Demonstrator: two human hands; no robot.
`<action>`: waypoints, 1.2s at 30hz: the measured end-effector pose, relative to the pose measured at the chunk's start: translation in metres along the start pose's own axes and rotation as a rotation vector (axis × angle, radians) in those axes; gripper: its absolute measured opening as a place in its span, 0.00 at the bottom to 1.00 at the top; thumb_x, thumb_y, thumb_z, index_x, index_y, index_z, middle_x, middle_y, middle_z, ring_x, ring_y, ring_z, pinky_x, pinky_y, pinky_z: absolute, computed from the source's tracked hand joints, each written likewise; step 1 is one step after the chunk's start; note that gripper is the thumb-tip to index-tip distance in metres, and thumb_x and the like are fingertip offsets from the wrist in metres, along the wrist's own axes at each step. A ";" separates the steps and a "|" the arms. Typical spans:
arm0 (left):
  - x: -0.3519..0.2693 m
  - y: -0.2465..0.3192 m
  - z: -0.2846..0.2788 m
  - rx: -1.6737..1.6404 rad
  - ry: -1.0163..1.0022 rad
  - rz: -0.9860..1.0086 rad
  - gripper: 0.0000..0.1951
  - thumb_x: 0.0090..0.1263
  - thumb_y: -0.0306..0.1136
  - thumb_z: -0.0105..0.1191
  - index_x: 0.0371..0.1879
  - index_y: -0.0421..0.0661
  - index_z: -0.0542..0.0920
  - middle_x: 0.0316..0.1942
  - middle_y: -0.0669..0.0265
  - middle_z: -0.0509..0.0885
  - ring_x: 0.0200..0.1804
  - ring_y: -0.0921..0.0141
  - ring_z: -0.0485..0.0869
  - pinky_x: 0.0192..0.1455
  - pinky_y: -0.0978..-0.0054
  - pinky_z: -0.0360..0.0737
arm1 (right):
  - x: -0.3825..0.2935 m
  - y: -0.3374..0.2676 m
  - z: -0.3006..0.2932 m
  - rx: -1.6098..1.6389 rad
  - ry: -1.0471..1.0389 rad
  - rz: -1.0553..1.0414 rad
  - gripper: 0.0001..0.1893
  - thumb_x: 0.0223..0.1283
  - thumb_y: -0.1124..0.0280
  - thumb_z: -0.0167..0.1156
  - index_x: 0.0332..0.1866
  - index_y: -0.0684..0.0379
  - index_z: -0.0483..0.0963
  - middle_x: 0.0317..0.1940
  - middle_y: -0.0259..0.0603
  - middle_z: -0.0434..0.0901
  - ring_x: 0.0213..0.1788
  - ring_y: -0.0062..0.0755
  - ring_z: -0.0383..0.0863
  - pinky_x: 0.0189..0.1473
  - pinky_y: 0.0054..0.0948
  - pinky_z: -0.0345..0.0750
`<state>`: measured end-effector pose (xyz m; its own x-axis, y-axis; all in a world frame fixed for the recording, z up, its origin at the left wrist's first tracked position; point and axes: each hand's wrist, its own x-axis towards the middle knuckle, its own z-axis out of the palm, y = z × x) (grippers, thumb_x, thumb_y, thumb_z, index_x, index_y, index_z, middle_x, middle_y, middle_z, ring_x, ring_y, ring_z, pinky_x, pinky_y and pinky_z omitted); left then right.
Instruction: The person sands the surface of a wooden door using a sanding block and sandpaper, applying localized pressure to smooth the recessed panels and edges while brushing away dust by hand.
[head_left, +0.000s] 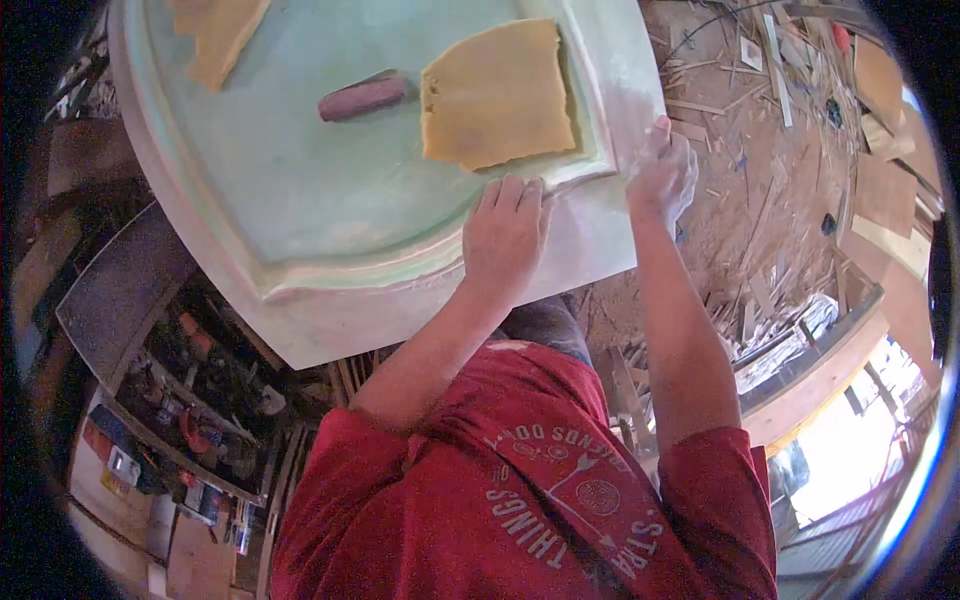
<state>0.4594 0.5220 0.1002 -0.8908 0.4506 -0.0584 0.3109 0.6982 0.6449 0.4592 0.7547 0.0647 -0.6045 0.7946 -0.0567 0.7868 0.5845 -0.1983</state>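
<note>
A pale green panel with a raised moulded border (360, 281) lies before me. My left hand (508, 225) rests on the lower moulding, fingers together and bent over it; whatever may be under the fingertips is hidden. At the panel's right edge is my right hand (664, 169), dusted white, thumb up and fingers curled; its grip is unclear. A tan sheet with ragged edges (495, 97), apparently sandpaper, lies just above my left hand. Left of it sits a purplish roll (362, 97), apparently rolled abrasive paper. Another torn tan piece (217, 34) lies at the upper left.
Wood scraps and offcuts (765, 150) litter the brown floor at right. A curved-looking wooden board (817, 375) stands at lower right. At lower left, an open compartment (202, 390) holds tools and clutter, with a dark panel (124, 300) beside it.
</note>
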 end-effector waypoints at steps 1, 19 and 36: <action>0.004 0.002 0.002 -0.006 -0.009 0.008 0.12 0.72 0.36 0.67 0.49 0.44 0.86 0.41 0.58 0.83 0.46 0.55 0.84 0.49 0.57 0.84 | 0.000 0.001 0.003 -0.004 0.005 -0.004 0.32 0.82 0.39 0.46 0.47 0.60 0.85 0.49 0.56 0.86 0.59 0.58 0.82 0.63 0.54 0.75; 0.027 0.009 0.009 -0.018 -0.045 0.120 0.16 0.72 0.37 0.67 0.54 0.42 0.87 0.45 0.57 0.83 0.51 0.53 0.83 0.57 0.55 0.82 | -0.001 0.001 0.003 -0.008 0.076 -0.025 0.27 0.79 0.42 0.56 0.44 0.62 0.81 0.45 0.54 0.85 0.54 0.57 0.83 0.59 0.52 0.79; 0.062 0.021 0.009 -0.102 -0.097 0.106 0.29 0.65 0.49 0.72 0.56 0.39 0.83 0.51 0.51 0.84 0.57 0.48 0.81 0.63 0.49 0.76 | -0.002 -0.005 -0.004 -0.004 0.046 -0.019 0.29 0.79 0.41 0.55 0.45 0.62 0.82 0.45 0.55 0.85 0.54 0.59 0.84 0.60 0.54 0.79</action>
<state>0.4139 0.5691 0.1032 -0.8172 0.5736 -0.0558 0.3619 0.5861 0.7250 0.4568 0.7514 0.0699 -0.6131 0.7900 -0.0075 0.7757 0.6002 -0.1950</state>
